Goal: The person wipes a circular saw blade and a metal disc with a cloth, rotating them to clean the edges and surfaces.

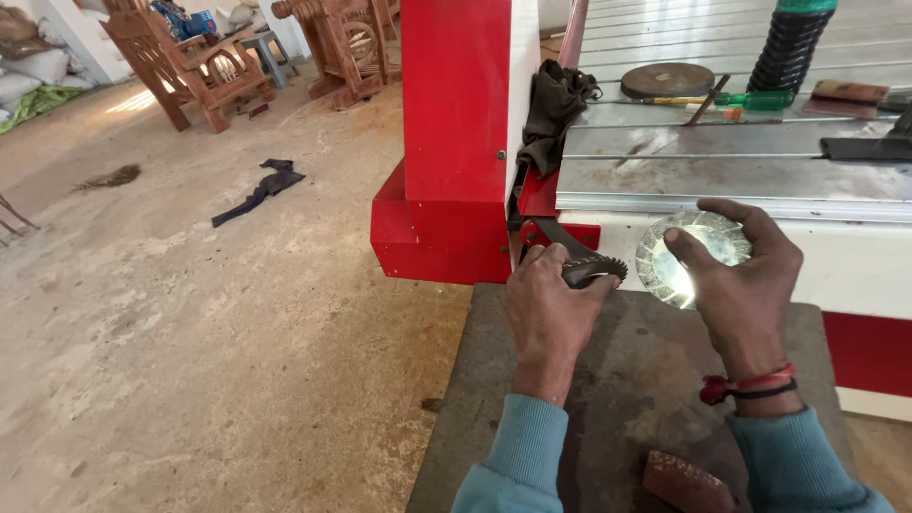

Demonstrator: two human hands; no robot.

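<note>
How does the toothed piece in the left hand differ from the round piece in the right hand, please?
The toothed piece is dark, dull and serrated along its edge; the round piece is clear, shiny and catches the light. The left hand wraps over the former; the right hand pinches the latter by its rim. Both are held above the dark slab.

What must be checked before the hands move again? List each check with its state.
1. Left hand has a firm hold on the dark toothed tool: ok, fingers wrap it.
2. Right hand has the clear glass disc held securely: ok, thumb and fingers pinch its rim.
3. Tool teeth apart from the glass disc: ok, a small gap shows between them.
4. Tool's far end seated against the red machine frame: cannot tell, the joint is partly hidden.
5. Grey slab under the hands free of loose things: not ok, a reddish block lies near the right sleeve.
6. Glass disc free of cracks: cannot tell, glare hides the surface.
</note>
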